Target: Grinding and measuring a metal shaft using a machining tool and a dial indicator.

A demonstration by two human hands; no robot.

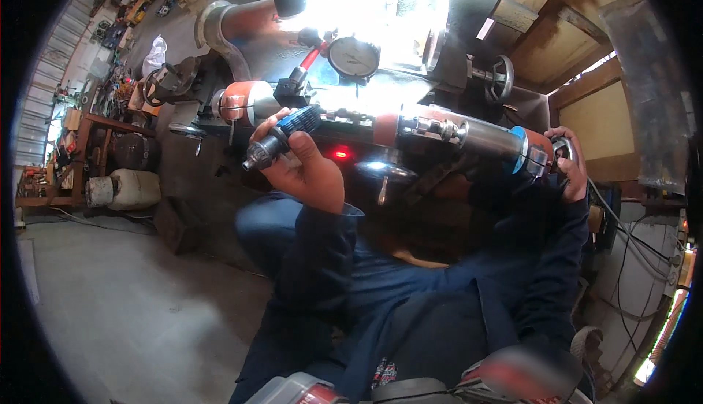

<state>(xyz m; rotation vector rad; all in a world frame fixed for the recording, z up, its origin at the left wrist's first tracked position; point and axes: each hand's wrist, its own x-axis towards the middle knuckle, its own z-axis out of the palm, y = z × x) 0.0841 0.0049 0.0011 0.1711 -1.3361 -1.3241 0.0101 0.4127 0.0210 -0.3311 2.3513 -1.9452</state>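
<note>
**Hands on grinder and handwheel at the machine**

We note the left hand [304, 166], centre frame, closed around a dark knurled die grinder [282, 136], its nose pointing lower left. The right hand [571, 166], at right, grips a small handwheel [564, 149] ending the orange-and-steel spindle [454, 134]. A dial gauge [354, 57] sits above.

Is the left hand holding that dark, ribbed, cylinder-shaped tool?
Yes, the left hand is wrapped around the dark ribbed cylindrical tool, its metal tip pointing left.
</note>
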